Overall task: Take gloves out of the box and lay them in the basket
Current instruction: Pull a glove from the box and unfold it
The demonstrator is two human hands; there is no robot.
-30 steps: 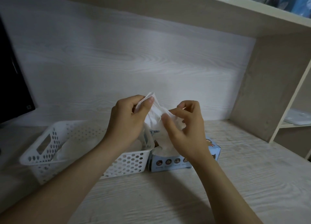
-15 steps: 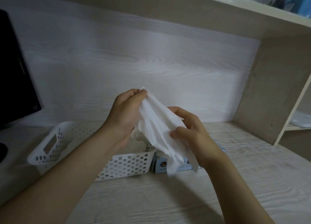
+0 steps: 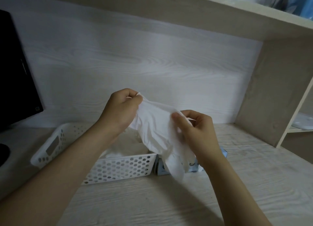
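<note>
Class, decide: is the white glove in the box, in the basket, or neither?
Neither: left hand and right hand pinch the glove above the basket and box.

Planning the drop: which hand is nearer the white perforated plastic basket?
Left. The left hand holds the white glove above the basket; the right hand pinches it over the blue cardboard box.

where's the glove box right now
In the head view, the box sits on the desk just right of the white basket, mostly hidden behind the hanging glove and the right hand.

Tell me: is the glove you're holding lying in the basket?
No, the left hand and right hand pinch the glove up above the basket.
</note>
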